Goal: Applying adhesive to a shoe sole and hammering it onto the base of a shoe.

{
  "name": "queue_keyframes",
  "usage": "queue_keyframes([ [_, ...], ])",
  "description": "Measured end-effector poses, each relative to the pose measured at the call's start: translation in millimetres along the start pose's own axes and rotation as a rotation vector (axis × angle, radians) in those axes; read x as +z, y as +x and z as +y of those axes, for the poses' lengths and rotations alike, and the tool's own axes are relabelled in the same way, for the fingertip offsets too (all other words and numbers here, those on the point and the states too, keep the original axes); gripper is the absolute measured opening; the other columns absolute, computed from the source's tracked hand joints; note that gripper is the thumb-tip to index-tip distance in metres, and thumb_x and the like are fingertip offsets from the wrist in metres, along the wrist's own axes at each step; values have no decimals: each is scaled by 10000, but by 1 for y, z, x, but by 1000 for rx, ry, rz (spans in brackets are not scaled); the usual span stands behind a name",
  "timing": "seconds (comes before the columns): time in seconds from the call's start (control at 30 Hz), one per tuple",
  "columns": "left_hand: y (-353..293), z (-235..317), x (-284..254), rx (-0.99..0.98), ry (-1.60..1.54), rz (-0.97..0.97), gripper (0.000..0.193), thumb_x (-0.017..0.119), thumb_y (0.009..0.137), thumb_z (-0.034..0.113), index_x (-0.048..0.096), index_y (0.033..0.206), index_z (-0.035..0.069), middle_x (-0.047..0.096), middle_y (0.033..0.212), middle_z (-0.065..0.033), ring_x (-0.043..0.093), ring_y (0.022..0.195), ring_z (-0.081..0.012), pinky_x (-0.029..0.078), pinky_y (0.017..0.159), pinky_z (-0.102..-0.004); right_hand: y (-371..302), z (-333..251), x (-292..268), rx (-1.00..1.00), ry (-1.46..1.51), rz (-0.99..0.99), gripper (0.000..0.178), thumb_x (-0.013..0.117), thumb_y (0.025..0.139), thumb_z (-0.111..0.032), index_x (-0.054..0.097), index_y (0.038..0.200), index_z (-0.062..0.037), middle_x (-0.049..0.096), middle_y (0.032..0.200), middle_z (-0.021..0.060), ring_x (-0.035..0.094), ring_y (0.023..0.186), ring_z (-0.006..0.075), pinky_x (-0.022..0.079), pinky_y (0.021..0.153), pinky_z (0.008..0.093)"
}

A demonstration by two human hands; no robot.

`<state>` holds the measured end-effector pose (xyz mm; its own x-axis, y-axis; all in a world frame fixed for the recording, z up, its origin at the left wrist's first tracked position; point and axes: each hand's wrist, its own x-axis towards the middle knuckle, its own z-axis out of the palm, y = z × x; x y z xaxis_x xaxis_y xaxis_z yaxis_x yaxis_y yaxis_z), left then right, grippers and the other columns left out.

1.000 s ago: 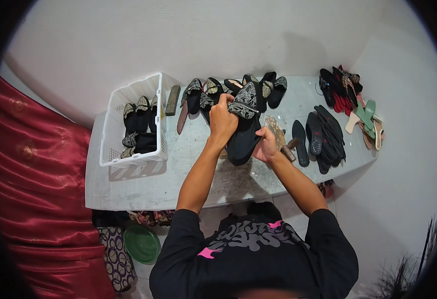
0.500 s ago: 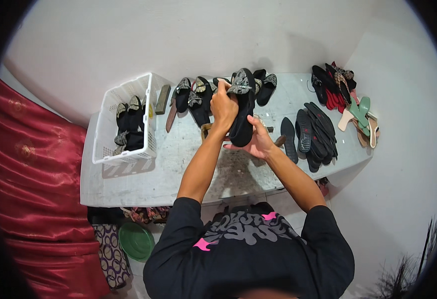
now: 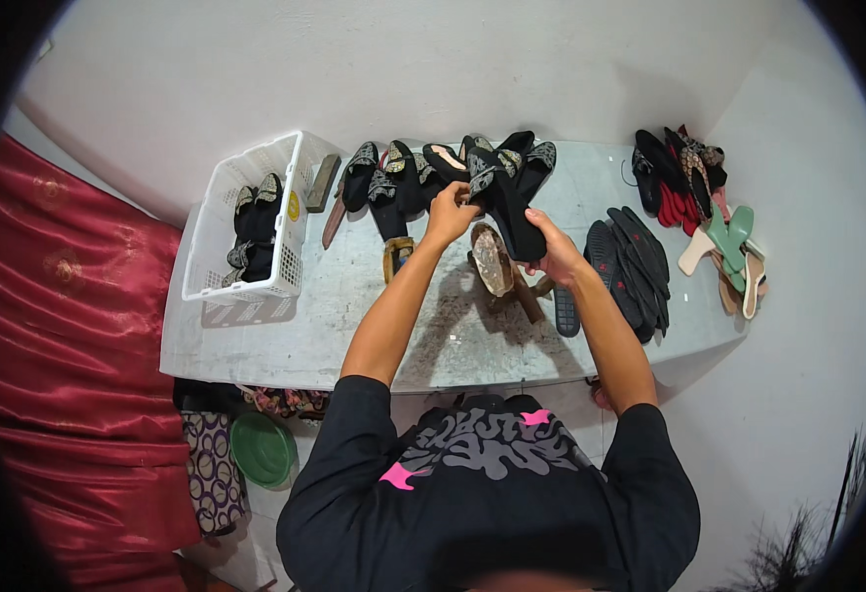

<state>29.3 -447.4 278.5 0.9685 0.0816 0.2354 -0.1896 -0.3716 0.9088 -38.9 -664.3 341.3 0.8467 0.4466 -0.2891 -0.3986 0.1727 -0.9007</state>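
Basket (image 3: 291,249) left, soles (image 3: 640,271) right, held shoe (image 3: 512,223) between, other shoes (image 3: 411,187) behind

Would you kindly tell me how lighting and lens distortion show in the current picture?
Head view: the fisheye rim blackens the corners, and the table bows along its front edge; also head view: soft shadow before the white basket, glossy highlights on the red curtain, little detail on the held shoe's heel.

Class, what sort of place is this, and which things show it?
Probably a small shoemaking workspace: loose black soles lie piled on the table, patterned black shoes are lined along its back, and more sit in a white crate.
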Motion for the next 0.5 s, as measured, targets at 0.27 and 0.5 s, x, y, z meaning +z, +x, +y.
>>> queue_keyframes([
  [0.27,0,-35,16,-65,68,-108,308,741,750,74,598,1009,-11,669,849,-65,616,786,-105,478,689,-277,27,10,-1,-11,-219,142,517,502,917,-407,361,1317,-114,573,801,52,569,563,131,425,386,274],
  [0.5,-20,-71,31,64,7,0,354,695,755,88,595,1089,25,659,818,-109,606,709,-168,483,683,-311,35,22,9,-231,-832,239,618,582,848,-439,395,1271,-29,622,975,307,624,895,429,473,820,428],
])
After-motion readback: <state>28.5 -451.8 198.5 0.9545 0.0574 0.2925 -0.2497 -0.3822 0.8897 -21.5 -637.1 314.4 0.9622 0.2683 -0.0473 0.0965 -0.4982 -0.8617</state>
